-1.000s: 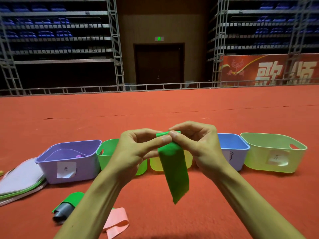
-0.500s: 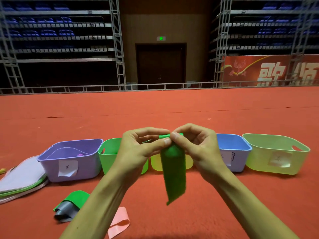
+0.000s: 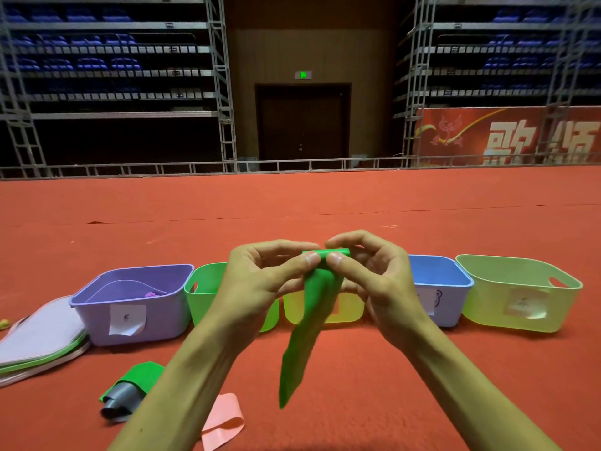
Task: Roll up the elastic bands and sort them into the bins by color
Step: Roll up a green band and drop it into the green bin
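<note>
Two hands: both are raised in front of the row of bins, close together at the top end of one band.
Left hand (image 3: 260, 281): fingers curled, with the thumb and forefinger pinching the rolled top edge of the green band (image 3: 309, 323).
Right hand (image 3: 374, 281): fingers curled, with the thumb tip beside the left thumb, pinching the same rolled edge from the other side.
Green band: held in the air; only a short part at the top is rolled, and the rest hangs loose down to a point above the red carpet (image 3: 357, 385).
Bins, count: five in a row on the carpet.
Purple bin (image 3: 156, 320): far left, with a paper label on the front; it holds a small purple roll (image 3: 150, 294) and a pale curved strip.
Green bin (image 3: 201, 297): just beside the purple one, partly behind the left hand; contents hidden.
Yellow bin (image 3: 348, 310): behind the hanging band; inside not visible.
Blue bin (image 3: 439, 271): right of the hands, labelled; no contents in view.
Lime bin (image 3: 487, 307): far right, labelled, with a handle cut-out; inside not visible.
Loose bands, count: three at lower left, a second green strip (image 3: 140, 375) lying over a grey band (image 3: 120, 402), and a pink band (image 3: 224, 418) near them.
Flat stack (image 3: 39, 340): left of the purple bin; number of layers cannot be told.
</note>
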### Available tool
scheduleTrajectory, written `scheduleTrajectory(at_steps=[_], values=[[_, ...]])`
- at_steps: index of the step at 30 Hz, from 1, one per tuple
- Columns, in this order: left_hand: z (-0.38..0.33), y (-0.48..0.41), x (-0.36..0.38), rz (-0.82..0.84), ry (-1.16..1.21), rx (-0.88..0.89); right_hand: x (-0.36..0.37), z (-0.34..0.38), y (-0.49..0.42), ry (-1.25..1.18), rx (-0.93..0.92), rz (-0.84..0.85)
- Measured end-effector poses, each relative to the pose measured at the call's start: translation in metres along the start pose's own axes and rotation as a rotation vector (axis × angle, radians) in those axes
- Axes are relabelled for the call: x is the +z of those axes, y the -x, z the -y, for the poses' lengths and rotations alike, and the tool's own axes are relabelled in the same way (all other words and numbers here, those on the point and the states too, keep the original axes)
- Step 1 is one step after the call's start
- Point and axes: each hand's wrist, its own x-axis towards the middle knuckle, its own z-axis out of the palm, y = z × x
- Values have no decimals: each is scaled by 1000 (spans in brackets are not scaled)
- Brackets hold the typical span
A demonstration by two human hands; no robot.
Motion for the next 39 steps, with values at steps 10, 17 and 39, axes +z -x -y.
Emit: scheduleTrajectory(at_steps=[10,17,39], values=[[2,2,-1,3,-5,-20,5,1,2,36,-94,-42],[2,2,-4,-4,-45,18,4,2,5,-9,-48,28],[4,8,1,-33,-15,43,6,10,5,13,-28,17]])
